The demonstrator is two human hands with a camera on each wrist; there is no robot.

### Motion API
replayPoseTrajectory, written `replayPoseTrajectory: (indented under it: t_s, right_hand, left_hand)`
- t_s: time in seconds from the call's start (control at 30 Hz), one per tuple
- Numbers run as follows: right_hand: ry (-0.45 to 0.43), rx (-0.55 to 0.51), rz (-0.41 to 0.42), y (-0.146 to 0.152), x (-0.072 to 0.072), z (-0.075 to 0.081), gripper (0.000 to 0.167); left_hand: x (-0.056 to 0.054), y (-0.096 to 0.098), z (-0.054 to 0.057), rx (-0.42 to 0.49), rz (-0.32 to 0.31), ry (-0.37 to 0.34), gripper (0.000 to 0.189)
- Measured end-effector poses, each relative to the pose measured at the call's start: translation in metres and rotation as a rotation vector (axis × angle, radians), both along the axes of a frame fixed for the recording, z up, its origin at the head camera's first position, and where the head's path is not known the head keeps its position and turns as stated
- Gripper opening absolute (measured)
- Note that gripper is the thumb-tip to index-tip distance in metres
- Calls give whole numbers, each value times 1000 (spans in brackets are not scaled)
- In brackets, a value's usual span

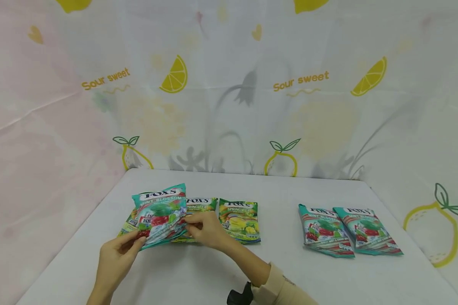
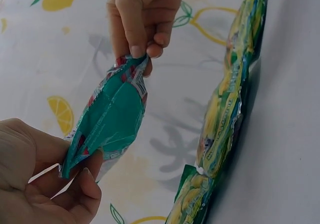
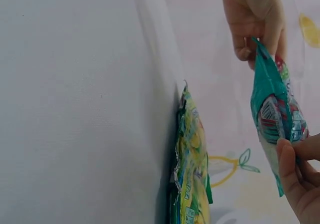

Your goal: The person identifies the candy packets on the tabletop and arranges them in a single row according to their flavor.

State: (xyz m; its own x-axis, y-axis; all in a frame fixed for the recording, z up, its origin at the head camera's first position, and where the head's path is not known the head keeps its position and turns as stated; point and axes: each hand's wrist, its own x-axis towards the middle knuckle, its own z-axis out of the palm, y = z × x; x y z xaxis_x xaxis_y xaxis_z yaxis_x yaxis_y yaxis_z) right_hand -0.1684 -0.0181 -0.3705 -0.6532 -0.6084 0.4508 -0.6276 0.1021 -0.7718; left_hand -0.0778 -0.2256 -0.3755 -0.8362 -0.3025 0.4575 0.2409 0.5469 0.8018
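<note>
A teal Fox's Mint Blossom candy bag (image 1: 161,214) is held up off the table at the left, front toward the head camera. My left hand (image 1: 116,258) pinches its lower left edge between thumb and fingers. On the opposite edge, my right hand (image 1: 208,228) grips the bag the same way. Both wrist views show the bag (image 2: 112,112) stretched between the two hands. Behind it lie green-yellow Fox's Spring Tea bags: one (image 1: 127,224) mostly covered at the left, another (image 1: 202,204) partly hidden by the right hand, and a third bag (image 1: 239,222) in plain sight.
Two more teal Mint Blossom bags, a nearer one (image 1: 326,233) and its neighbour (image 1: 368,232), lie side by side at the right of the white table (image 1: 278,271). A lemon-printed cloth (image 1: 229,118) rises behind the table and along its sides.
</note>
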Motion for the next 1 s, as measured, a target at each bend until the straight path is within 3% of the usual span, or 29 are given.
replayPoseTrajectory:
  t_s: [0.33,0.63,1.0]
  right_hand:
    - [-36,-23,-50,20,0,1,21]
    - [-84,-19,-83,36,-2,0,21]
    - [-95,-45,-127,59,-6,-1,23]
  left_hand:
    - [-11,13,4,-67,-66,-10,20]
    - [-20,29,5,-18,-106,-2,22]
    - [-34,49,7,-39,-174,6,21]
